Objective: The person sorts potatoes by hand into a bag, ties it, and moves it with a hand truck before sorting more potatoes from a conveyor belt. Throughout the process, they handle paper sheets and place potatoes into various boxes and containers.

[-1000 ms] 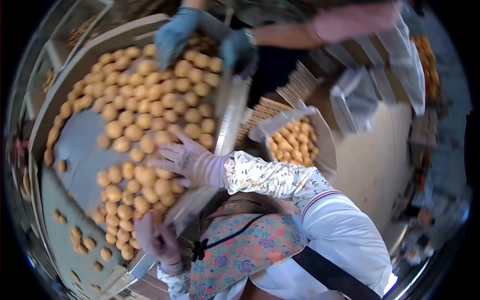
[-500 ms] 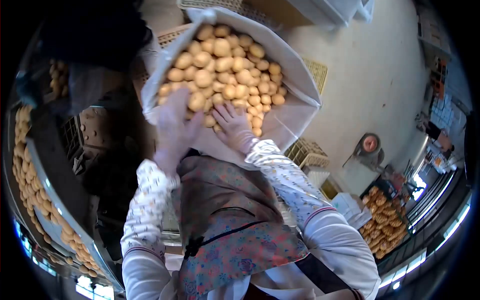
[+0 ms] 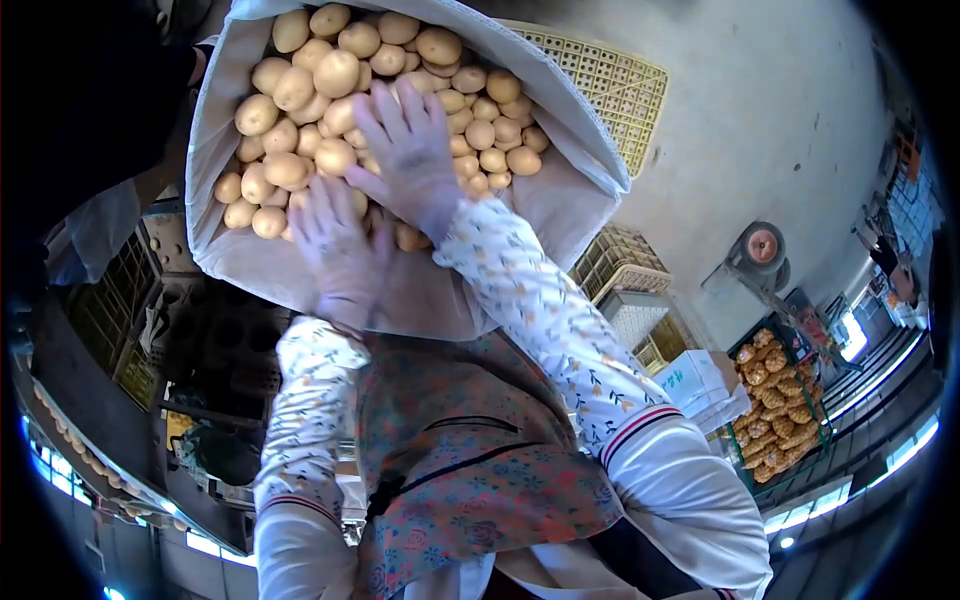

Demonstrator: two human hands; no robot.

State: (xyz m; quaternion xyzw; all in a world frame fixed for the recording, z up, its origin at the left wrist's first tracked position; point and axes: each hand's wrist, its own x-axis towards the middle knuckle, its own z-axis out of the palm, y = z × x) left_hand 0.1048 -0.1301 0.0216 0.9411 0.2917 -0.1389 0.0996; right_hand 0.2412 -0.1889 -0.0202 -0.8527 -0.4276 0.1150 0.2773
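Note:
A large white sack (image 3: 400, 300) stands with its mouth spread wide, filled with pale yellow potatoes (image 3: 335, 73). My left hand (image 3: 340, 250) rests on the potatoes along the near edge, its fingers stretched out. Farther in, my right hand (image 3: 413, 158) lies palm down over the middle of the heap with its fingers spread. Both hands seem to wear thin, pale gloves. Neither one is wrapped around a potato. The potatoes under the palms are hidden.
A yellow plastic crate (image 3: 625, 105) lies behind the sack, and stacked crates (image 3: 620, 265) stand to its right. A white box (image 3: 695, 385) sits near filled net bags (image 3: 775, 410). At the left are dark machinery (image 3: 215, 345) and a person in dark clothing (image 3: 100, 110).
My right hand has moved farther into the heap, while my left hand has shifted to its near edge. The view has moved closer, and the sack appears larger and farther left.

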